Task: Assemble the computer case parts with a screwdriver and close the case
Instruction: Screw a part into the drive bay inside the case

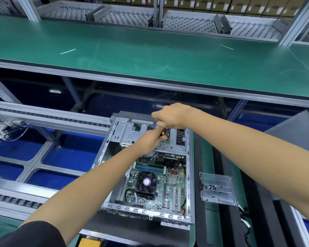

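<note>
Item: open computer case, lying on its side on the table, side panel off, motherboard and CPU fan exposed. Right hand curls over the top of a screwdriver with orange-and-black handle; left hand pinches low on the tool, apparently steadying it at the metal drive cage at the far end of the case. The tip and any screw are hidden by the hands. Risks, as judged: the bit could slip off the screw head if the tool tilts, and drop toward the green board just beneath the cage; a loose screw could fall onto the motherboard and lodge among the slots, since nothing covers them; cross-threading is likely if the screw starts crooked. Surroundings: clear plastic tray holding small dark screws, right of the case, well apart from the hands; a grey panel, possibly the case cover, leaning at far right; roller rails at left; green shelf beyond. Both forearms cross over the case, partly blocking sight of the cage.
</note>
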Available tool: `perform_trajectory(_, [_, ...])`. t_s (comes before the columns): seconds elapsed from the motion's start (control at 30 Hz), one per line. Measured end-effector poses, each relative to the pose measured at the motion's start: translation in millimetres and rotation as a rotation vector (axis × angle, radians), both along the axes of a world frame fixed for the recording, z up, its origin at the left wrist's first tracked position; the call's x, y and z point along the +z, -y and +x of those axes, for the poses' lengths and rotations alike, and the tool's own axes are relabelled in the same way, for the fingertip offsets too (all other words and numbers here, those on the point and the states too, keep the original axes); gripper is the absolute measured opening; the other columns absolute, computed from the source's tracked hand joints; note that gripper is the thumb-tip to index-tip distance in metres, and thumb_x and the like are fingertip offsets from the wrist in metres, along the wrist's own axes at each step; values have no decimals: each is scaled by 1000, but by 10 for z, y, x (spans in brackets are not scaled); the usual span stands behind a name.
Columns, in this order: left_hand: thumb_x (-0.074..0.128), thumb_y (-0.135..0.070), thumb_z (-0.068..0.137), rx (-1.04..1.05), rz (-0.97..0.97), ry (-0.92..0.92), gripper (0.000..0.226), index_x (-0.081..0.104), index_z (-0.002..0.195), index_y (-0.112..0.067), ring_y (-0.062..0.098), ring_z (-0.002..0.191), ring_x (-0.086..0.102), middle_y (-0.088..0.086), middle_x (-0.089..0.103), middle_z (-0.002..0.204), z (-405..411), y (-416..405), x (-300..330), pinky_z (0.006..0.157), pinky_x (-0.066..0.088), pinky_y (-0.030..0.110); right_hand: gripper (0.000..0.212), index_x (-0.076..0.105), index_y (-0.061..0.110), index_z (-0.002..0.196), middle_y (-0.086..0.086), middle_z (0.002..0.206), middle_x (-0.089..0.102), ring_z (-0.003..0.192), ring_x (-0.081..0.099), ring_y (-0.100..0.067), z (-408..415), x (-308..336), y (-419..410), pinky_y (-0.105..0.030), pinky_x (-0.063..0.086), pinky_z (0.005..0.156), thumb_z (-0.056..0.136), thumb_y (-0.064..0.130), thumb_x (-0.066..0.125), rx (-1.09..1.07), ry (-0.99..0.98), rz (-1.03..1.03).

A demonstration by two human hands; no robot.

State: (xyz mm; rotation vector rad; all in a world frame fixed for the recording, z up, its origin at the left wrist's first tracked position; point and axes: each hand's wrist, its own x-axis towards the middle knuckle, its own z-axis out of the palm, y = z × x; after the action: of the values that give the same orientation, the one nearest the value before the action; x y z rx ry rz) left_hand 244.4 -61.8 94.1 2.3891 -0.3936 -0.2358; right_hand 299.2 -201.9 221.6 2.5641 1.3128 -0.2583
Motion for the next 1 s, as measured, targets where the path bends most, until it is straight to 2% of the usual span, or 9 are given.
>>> perform_trajectory(0.1, [50,-14,106,12,35,42,9,56,108,-7,14,89,58,4,65,96,28,-51,33,78,39,25,24,40,27,105,10,77,48,61,46,-11,15,71,41,-32,30,53,92,35,59,90,3,-24])
perform_trajectory(0.17, [46,-3,103,-4,87,76,14,60,107,-3,21,99,63,10,69,103,54,-62,48,86,43,20,26,36,29,101,7,83,46,61,46,-15,33,101,39,-32,30,52,90,20,58,203,84,-78])
perform_trajectory(0.27, [38,-1,104,57,18,82,21,59,107,1,15,84,59,10,63,97,77,-24,77,80,44,12,10,45,23,93,6,71,45,58,46,-20,22,104,-3,-31,28,51,94,27,54,259,152,-135])
perform_trajectory(0.4, [51,-19,103,-19,49,94,21,61,121,-12,12,87,54,-2,61,98,-7,-79,44,76,40,19,49,50,18,71,0,67,53,55,46,-20,5,46,-37,-30,32,51,102,54,37,98,217,-198])
perform_trajectory(0.6, [44,-14,105,105,-130,17,19,63,104,-10,7,79,62,6,64,98,10,41,20,78,39,25,38,40,25,123,4,92,54,61,51,-20,-2,34,13,-31,30,50,92,37,58,203,160,-108])
perform_trajectory(0.7, [45,-21,106,239,-161,-47,22,63,109,-8,20,94,56,4,63,96,71,39,-23,85,33,28,25,47,23,116,1,92,58,64,53,-23,19,102,25,-32,30,50,92,16,53,287,192,-145])
perform_trajectory(0.77, [44,-18,106,194,-134,-96,15,58,109,-12,14,89,57,4,62,98,44,-29,-22,85,36,22,8,49,21,100,1,74,52,62,51,-24,24,107,20,-32,30,50,95,26,52,223,182,-143])
perform_trajectory(0.9, [39,-8,104,122,-146,-175,22,53,119,-15,8,82,57,5,66,101,2,-26,-31,76,40,24,41,45,18,74,1,66,46,59,48,-24,-4,42,-42,-31,28,50,102,48,41,88,209,-167])
perform_trajectory(1.0, [37,-4,102,168,-128,-161,20,55,102,-14,0,76,56,-1,66,95,41,-16,-32,71,40,21,34,47,19,88,3,69,48,59,49,-22,5,26,-36,-31,28,50,100,50,43,99,240,-142])
